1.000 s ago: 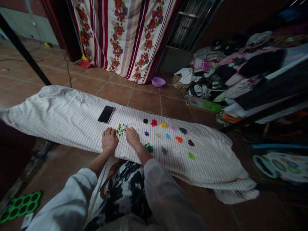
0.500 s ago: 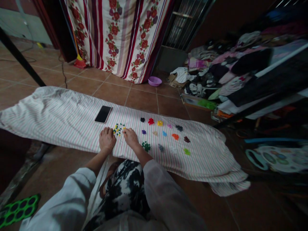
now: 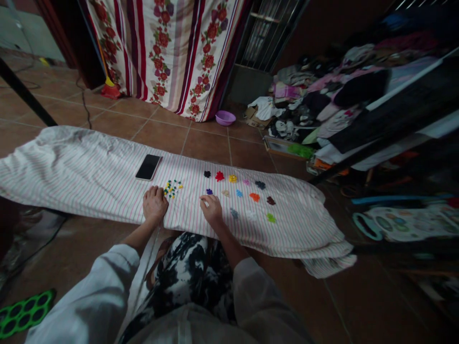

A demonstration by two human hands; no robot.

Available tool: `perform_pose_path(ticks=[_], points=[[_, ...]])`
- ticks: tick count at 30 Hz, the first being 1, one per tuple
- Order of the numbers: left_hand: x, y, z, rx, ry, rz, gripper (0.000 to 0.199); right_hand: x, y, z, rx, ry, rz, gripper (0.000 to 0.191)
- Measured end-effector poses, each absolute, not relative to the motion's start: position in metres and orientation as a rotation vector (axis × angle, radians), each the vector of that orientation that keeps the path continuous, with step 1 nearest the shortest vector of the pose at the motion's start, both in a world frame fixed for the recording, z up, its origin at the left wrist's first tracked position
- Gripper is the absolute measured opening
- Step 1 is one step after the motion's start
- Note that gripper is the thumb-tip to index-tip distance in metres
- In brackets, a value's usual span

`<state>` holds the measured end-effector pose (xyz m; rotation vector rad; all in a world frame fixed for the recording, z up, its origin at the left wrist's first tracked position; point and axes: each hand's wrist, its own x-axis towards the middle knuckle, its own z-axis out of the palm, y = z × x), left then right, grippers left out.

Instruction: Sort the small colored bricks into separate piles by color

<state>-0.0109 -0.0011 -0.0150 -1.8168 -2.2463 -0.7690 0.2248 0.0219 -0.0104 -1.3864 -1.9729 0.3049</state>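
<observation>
Two bare hands are working over the cloth-covered surface (image 3: 193,167), and you are apparently sorting small pieces by colour. The mixed green-and-yellow cluster (image 3: 171,189) is lying left of centre, just beyond your left hand (image 3: 155,203), which is resting on the cloth; its fingers are bending downward, and you cannot tell whether they are covering a piece. Your right hand (image 3: 212,209) is hovering or resting near the dark purple pile (image 3: 209,191). Its grip is drawing thumb and forefinger close together; whether it is pinching a piece, you cannot tell at this size.

By judgement, the next move is calling for a light fingertip pinch and a clean placement by colour, without dragging the sleeve.

Single-colour piles are occupying the right half, including the red pile (image 3: 219,177), yellow pile (image 3: 233,178), orange pile (image 3: 254,197) and lime pile (image 3: 271,218). Your right hand is hiding the cloth beneath it. The dark purple pile is standing close to its fingertips and could be getting knocked. A phone (image 3: 148,167) is lying far-left of the cluster, leaving the right side unobstructed.
</observation>
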Motion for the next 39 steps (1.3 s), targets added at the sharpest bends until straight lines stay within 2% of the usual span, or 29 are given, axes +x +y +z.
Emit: perform_pose_path(ticks=[8, 23, 39], points=[[-0.014, 0.000, -0.021, -1.819, -2.240, -0.784, 0.030, 0.260, 0.003, -0.018, -1.407, -1.955, 0.190, 0.021], [-0.012, 0.001, -0.021, -1.811, -2.270, -0.839, 0.031, 0.263, -0.009, -0.027, -1.424, -1.943, 0.234, 0.026], [-0.011, 0.000, -0.017, -1.819, -2.261, -0.772, 0.030, 0.254, -0.004, -0.031, -1.333, -1.989, 0.317, 0.018]])
